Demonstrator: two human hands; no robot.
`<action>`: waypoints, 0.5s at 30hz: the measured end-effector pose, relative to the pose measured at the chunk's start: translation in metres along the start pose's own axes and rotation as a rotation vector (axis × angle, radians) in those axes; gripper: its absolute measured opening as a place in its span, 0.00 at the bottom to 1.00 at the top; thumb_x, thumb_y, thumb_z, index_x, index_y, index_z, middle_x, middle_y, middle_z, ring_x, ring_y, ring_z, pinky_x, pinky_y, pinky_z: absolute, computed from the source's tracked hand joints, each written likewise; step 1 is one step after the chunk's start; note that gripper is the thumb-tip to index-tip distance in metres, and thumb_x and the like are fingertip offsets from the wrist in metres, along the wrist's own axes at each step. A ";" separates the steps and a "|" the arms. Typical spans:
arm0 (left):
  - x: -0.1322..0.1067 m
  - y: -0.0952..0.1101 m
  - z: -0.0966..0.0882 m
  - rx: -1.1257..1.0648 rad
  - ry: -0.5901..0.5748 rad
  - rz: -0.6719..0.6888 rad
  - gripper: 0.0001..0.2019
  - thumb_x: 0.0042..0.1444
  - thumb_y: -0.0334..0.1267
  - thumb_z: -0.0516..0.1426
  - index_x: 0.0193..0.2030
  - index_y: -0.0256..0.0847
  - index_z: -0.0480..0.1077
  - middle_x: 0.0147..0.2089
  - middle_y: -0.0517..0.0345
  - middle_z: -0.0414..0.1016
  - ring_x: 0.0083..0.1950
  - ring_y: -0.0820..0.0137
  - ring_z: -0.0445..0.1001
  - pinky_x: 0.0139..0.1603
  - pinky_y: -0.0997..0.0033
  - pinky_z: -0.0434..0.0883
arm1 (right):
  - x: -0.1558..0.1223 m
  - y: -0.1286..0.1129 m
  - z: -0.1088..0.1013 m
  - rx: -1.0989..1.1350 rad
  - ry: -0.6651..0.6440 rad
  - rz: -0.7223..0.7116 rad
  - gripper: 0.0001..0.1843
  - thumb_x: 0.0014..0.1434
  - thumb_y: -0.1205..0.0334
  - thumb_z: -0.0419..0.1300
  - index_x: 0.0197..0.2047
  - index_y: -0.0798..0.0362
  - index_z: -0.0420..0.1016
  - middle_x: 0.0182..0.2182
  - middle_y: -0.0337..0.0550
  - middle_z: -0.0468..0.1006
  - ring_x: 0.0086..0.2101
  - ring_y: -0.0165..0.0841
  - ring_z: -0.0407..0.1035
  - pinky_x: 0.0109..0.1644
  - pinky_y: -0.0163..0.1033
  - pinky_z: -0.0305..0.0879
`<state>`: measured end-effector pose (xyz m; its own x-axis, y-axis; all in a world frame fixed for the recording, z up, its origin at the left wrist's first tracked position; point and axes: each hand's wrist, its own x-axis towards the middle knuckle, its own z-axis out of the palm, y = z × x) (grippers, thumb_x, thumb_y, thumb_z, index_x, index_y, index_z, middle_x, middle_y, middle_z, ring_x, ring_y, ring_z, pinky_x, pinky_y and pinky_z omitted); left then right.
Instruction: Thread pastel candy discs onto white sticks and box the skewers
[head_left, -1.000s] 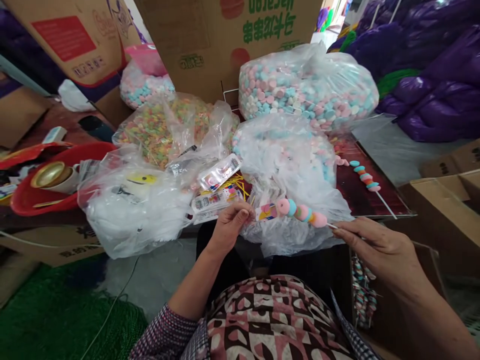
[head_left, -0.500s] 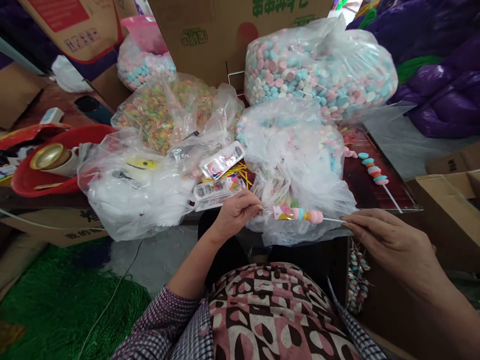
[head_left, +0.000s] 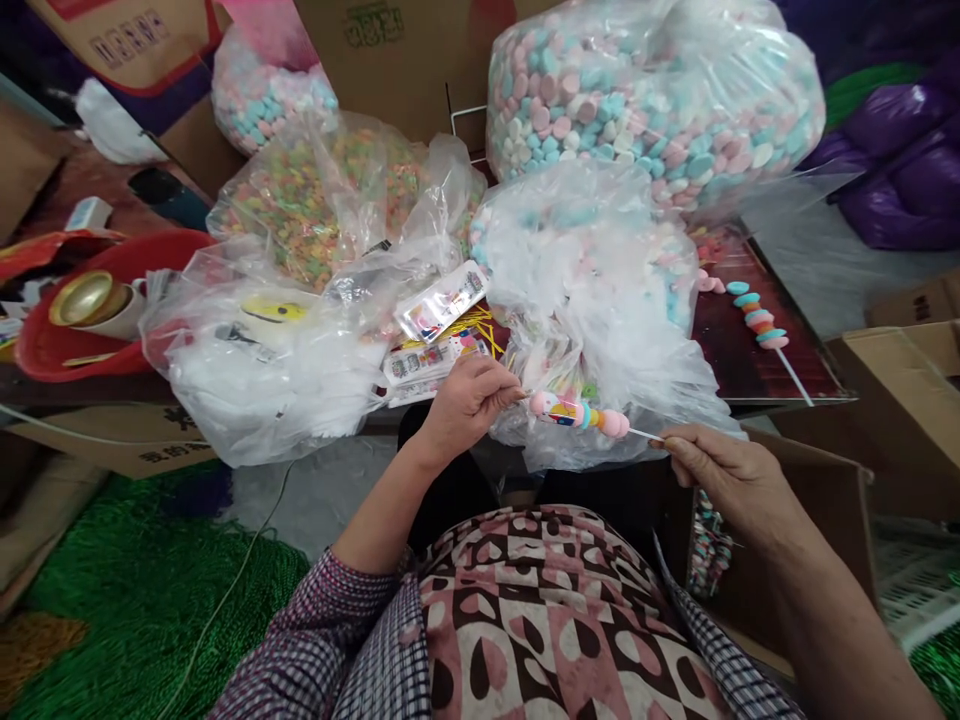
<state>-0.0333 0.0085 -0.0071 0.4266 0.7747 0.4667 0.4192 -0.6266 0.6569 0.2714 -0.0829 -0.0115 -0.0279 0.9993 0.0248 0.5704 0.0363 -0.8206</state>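
A marshmallow skewer point(head_left: 581, 412) with pink, blue and orange pieces and a printed label lies across between my two hands. My right hand point(head_left: 724, 470) pinches the bare white stick at its right end. At the other end, the thumb and fingers of my left hand point(head_left: 472, 400) are pinched together; whether they grip clear wrapping or a tie there is too small to tell. Just behind the skewer spreads a crumpled clear plastic bag point(head_left: 592, 270) of marshmallows. Another skewer point(head_left: 761, 322) of blue, pink and orange pieces lies at the table's right side.
Printed packets point(head_left: 442, 300) and yellow twist ties point(head_left: 474, 325) lie behind my left hand. A white-filled bag point(head_left: 277, 370), a gummy candy bag point(head_left: 300, 210) and a large marshmallow bag point(head_left: 652, 110) stand around. A red basin point(head_left: 45, 350) is left; a cardboard box point(head_left: 802, 540) holds several skewers.
The skewer and my right hand have shifted left, with the skewer's top end now close to my left fingertips. The label has turned, and a pink piece shows at that end.
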 end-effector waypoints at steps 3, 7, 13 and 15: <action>0.000 0.001 -0.001 0.025 0.024 0.075 0.13 0.64 0.46 0.55 0.32 0.43 0.75 0.32 0.55 0.76 0.38 0.67 0.72 0.46 0.65 0.66 | 0.001 0.000 -0.002 -0.017 0.019 -0.038 0.13 0.60 0.51 0.60 0.31 0.50 0.79 0.16 0.37 0.72 0.19 0.31 0.66 0.25 0.36 0.63; -0.001 0.005 -0.001 0.072 0.016 0.118 0.14 0.64 0.47 0.55 0.33 0.44 0.77 0.33 0.56 0.77 0.39 0.67 0.72 0.50 0.62 0.65 | -0.002 0.007 0.002 0.121 0.062 0.033 0.13 0.59 0.49 0.63 0.33 0.50 0.81 0.26 0.43 0.82 0.29 0.36 0.75 0.36 0.39 0.71; 0.003 0.021 -0.007 0.195 0.003 0.153 0.09 0.61 0.45 0.59 0.32 0.48 0.76 0.35 0.59 0.77 0.46 0.66 0.73 0.68 0.52 0.55 | -0.007 0.007 0.027 0.385 0.029 0.173 0.15 0.52 0.46 0.69 0.31 0.51 0.81 0.27 0.43 0.82 0.27 0.34 0.74 0.33 0.38 0.72; 0.004 0.027 -0.010 0.232 0.040 0.168 0.07 0.59 0.44 0.61 0.32 0.48 0.76 0.42 0.59 0.78 0.55 0.63 0.72 0.71 0.48 0.49 | -0.007 0.003 0.039 0.516 0.025 0.207 0.14 0.52 0.48 0.70 0.31 0.50 0.81 0.27 0.42 0.82 0.25 0.31 0.72 0.30 0.36 0.70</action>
<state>-0.0284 -0.0041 0.0183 0.4760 0.6579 0.5836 0.5193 -0.7458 0.4172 0.2415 -0.0902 -0.0360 0.0646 0.9853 -0.1582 0.0856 -0.1635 -0.9828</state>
